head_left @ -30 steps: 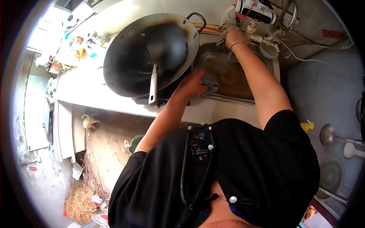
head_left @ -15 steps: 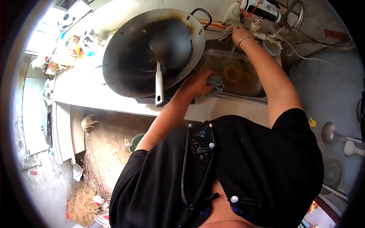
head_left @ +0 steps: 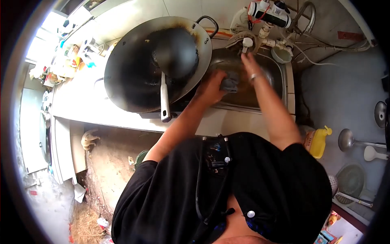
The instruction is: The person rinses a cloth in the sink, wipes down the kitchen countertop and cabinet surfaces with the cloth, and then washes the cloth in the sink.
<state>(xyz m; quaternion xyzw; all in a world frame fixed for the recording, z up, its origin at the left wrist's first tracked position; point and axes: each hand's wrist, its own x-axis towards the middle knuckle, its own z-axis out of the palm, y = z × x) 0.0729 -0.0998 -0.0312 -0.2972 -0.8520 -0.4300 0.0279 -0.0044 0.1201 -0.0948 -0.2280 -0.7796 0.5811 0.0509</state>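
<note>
A grey cloth (head_left: 230,84) is bunched in my left hand (head_left: 211,87), whose fingers close around it over the near-left part of the metal sink (head_left: 284,77). My right hand (head_left: 250,67) is over the back of the sink, just below a tap with a white knob (head_left: 247,42). Its fingers look stretched out, somewhat blurred, and nothing shows in them. Brownish water (head_left: 252,91) seems to lie in the sink.
Left of the sink stands a large dark wok (head_left: 130,69) holding a round-headed utensil with a metal handle (head_left: 164,95). White pipes (head_left: 276,42) and a small bowl (head_left: 281,55) are behind the sink. A yellow bottle (head_left: 319,142) and hanging ladle (head_left: 346,140) are at right.
My right hand has come away from the tap and moved down toward me, uncovering the white knob. The left hand still grips the cloth. The view has shifted slightly, and more of the yellow bottle shows.
</note>
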